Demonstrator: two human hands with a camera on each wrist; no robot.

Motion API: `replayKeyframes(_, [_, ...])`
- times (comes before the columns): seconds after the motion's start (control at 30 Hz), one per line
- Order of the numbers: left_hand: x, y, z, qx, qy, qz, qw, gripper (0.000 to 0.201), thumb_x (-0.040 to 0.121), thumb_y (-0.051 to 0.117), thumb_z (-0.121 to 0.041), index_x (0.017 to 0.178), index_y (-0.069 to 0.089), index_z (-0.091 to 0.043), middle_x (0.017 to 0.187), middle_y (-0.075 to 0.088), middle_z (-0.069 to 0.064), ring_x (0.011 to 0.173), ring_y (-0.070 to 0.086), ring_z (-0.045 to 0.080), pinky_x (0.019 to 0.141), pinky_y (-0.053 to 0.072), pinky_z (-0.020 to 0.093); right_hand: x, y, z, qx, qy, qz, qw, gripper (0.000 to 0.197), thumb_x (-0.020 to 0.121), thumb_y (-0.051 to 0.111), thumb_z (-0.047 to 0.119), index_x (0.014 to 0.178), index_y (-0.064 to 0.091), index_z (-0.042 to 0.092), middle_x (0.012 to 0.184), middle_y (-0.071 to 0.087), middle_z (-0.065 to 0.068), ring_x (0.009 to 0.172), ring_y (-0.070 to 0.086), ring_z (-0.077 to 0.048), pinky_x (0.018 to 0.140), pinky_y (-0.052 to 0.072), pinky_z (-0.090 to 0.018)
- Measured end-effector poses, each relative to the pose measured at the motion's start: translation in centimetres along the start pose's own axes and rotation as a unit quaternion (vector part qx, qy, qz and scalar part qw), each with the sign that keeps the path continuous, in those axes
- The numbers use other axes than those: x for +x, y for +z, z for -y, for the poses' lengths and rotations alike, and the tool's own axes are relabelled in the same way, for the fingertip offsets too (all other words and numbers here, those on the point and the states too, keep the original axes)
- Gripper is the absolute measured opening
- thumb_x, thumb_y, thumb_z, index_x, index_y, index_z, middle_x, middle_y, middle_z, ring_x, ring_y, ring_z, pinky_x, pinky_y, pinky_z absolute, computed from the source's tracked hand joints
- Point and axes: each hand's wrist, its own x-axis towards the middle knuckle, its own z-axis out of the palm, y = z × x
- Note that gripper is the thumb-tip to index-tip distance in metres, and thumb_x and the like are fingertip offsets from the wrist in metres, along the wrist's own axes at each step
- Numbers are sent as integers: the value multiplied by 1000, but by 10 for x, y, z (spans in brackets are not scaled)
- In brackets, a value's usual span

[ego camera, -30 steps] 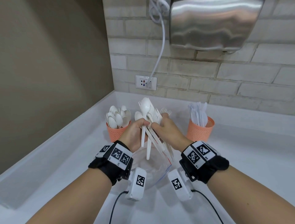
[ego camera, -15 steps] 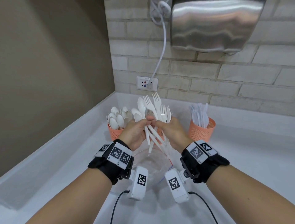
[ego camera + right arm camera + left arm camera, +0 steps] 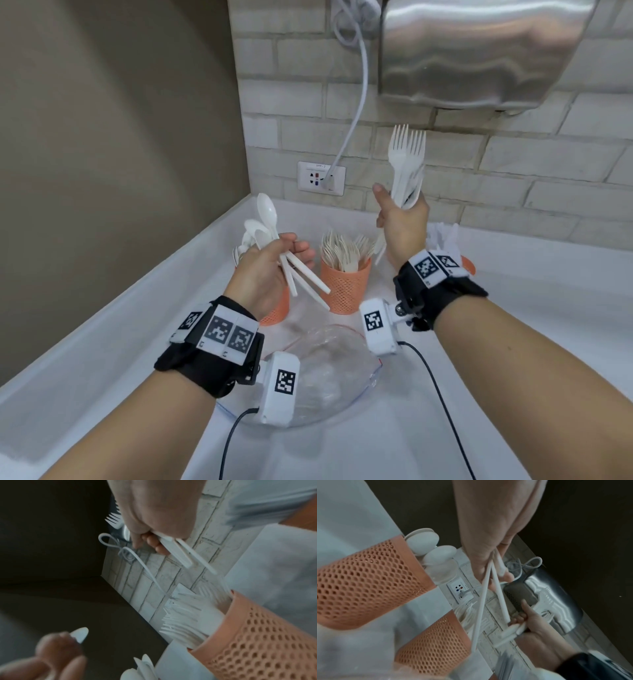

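My left hand (image 3: 270, 267) grips a small bunch of white plastic spoons (image 3: 265, 219), bowls up, handles (image 3: 483, 596) fanning down to the right. Raised high near the brick wall, my right hand (image 3: 402, 219) holds a bunch of white plastic forks (image 3: 407, 161) with tines up; their handles (image 3: 181, 553) stick out under the palm. Between the hands stands an orange mesh cup (image 3: 346, 286) full of forks. Another orange cup (image 3: 275, 310) with spoons sits behind my left hand, mostly hidden. A clear plastic bowl (image 3: 329, 373) lies on the counter under my wrists.
A third orange cup (image 3: 467, 263) with white cutlery is half hidden behind my right wrist. A steel hand dryer (image 3: 479, 51) hangs on the brick wall, its white cord (image 3: 356, 113) running to a socket (image 3: 320, 178). A brown wall bounds the white counter (image 3: 513, 325) on the left.
The hands held one mixed bundle together over the bowl; now they have parted. The right hand rose up and right with the forks, and the left moved left with the spoons.
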Motion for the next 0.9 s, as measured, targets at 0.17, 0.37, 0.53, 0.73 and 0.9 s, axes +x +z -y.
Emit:
replayKeyframes(0.17, [4,0,-4,11,4,11,1000,11,93,42,2,94,52,-2,75,61,12,63,67,20,71,59,34,0,20,-30,-32,-12,59,998,16,82,70,17,82,53,16,65,53,2,56,50,-11,49,45,-13])
replayKeyframes(0.37, [11,-10,-4,37,1,20,999,13,93,42,2,94,53,-4,71,62,9,62,67,19,75,58,34,7,14,-51,-38,41,93,994,55,71,75,8,115,44,15,92,63,-8,87,63,-23,80,54,-32])
replayKeyframes(0.53, [16,-10,5,37,-9,15,999,14,93,42,4,93,54,-3,66,64,8,59,67,17,64,59,30,11,9,-55,-137,-20,128,982,30,82,54,4,103,47,25,71,49,-10,67,51,-22,64,44,-31])
replayKeyframes(0.73, [17,-9,8,37,-12,14,999,14,92,43,5,92,55,-3,61,65,6,57,67,16,64,59,29,11,6,-74,-305,8,190,933,23,81,51,31,77,55,9,93,57,-13,96,54,-30,87,44,-39])
replayKeyframes(0.9, [16,-11,6,43,-10,12,999,14,92,44,4,91,55,-4,61,65,5,57,66,16,68,59,30,8,13,-53,-303,-91,227,921,43,88,56,36,128,47,22,122,51,-4,119,45,-20,100,36,-37])
